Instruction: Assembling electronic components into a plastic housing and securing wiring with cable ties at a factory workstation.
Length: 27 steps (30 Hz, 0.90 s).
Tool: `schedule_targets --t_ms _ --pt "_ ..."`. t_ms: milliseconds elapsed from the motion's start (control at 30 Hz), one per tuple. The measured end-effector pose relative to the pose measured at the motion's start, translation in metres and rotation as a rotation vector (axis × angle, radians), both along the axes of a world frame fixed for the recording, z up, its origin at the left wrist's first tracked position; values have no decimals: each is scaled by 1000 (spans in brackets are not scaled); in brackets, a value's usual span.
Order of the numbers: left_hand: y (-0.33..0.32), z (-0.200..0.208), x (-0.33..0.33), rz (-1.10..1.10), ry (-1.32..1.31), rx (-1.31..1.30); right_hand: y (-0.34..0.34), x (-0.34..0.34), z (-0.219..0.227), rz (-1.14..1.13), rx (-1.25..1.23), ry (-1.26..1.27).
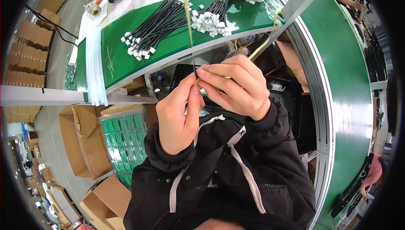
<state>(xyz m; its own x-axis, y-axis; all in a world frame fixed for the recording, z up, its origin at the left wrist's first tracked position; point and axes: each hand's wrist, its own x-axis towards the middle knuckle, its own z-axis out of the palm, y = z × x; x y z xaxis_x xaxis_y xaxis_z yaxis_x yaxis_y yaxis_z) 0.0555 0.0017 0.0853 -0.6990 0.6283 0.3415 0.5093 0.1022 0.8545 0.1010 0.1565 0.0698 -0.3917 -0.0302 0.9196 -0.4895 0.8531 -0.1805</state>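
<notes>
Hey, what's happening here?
Somebody's left hand and right hand are close together, pinching at a thin yellowish strip. The exact bit between them is too small to make out. Beyond the hands, black cables with white ends lie in piles on a green table.

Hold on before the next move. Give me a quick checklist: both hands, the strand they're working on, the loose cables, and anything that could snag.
1. Left hand gripping: ok, thumb and finger pinched at the thin strand.
2. Right hand in place: ok, fingertips pinched together at the same spot.
3. Strand straight above the hands: ok, no slack visible.
4. Strand's upper end secured: cannot tell, it runs out of the picture.
5. Black cables out of the way: ok, lying on the green table beyond the hands.
6. Jacket cord clear: not ok, it appears close beside the left wrist.
</notes>
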Motion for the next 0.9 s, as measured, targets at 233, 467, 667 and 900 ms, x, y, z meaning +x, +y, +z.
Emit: schedule_targets --t_ms 233,467,667,900 --pt "3 -5 -3 21 293 -20 -6 4 3 -215 226 35" --pt "6 1 1 -53 85 -9 12 4 -2 -91 -89 53" --pt "31 18 -12 -309 -504 207 19 12 -2 32 -361 -130" --pt "58 28 -46 -634 -763 218 25 27 1 -33 -540 -179"
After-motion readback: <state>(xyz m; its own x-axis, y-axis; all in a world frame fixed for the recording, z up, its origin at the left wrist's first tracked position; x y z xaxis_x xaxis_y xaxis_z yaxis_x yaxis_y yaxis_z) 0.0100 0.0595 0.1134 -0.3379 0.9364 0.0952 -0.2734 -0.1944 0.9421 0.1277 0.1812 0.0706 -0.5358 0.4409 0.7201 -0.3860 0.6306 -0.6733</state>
